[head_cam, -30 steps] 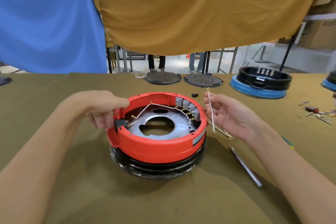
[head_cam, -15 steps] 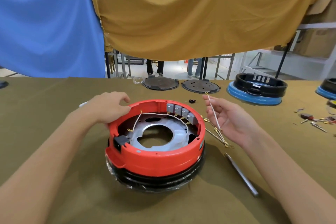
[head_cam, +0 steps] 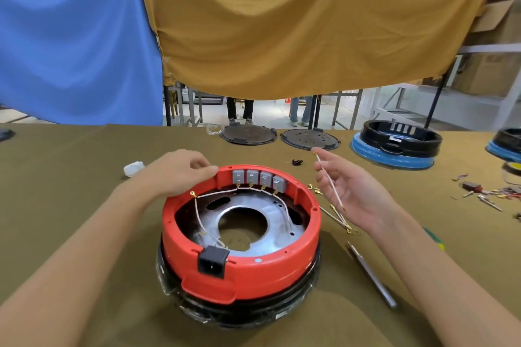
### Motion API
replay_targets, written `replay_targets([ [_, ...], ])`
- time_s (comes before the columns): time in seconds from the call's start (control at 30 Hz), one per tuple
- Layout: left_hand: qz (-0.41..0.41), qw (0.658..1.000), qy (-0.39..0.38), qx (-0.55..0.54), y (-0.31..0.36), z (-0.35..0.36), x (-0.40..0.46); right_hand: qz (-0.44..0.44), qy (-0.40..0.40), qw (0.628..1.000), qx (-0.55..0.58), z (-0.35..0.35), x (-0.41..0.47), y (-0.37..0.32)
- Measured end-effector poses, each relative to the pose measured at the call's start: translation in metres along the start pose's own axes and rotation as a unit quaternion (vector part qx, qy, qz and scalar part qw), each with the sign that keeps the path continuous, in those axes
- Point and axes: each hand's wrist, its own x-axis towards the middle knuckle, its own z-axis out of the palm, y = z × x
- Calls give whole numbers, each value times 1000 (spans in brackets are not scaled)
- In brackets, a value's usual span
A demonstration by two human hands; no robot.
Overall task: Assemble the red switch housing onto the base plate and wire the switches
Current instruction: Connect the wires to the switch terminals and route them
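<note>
The red switch housing (head_cam: 253, 270) sits on a black base (head_cam: 242, 310) in front of me, with a silver plate (head_cam: 262, 239) inside it. Several grey switches (head_cam: 259, 177) line its far wall, joined by white wires (head_cam: 217, 194). A black power socket (head_cam: 212, 261) faces me at the near rim. My left hand (head_cam: 177, 172) grips the housing's far left rim. My right hand (head_cam: 355, 191) pinches a loose white wire (head_cam: 329, 182) with gold terminals, held to the right of the housing.
More loose wires (head_cam: 338, 220) and a metal tool (head_cam: 372, 276) lie right of the housing. Two dark round plates (head_cam: 248, 135) and a black-and-blue housing (head_cam: 394, 146) sit at the far edge. Small parts (head_cam: 479, 191) are scattered far right. A white lump (head_cam: 134, 168) lies left.
The housing has turned, bringing the black socket from the left side round to the front. My left hand moved along the rim to the far side. My right hand kept the wire.
</note>
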Motion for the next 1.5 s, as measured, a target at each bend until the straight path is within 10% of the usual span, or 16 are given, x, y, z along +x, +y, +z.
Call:
replay_targets([
  [0.33,-13,975,-202,-91,4,-22,-17,-7,-18,1000,20,1,-1,-2],
  [0.5,27,992,-42,-114,13,-2,-8,-19,-19,1000,-4,1,-1,-2],
  [1.17,212,970,79,-89,39,20,-11,-162,-59,972,-159,24,-20,0],
  [1.5,265,911,-52,-311,71,33,-28,-204,-79,955,-202,37,-26,6],
])
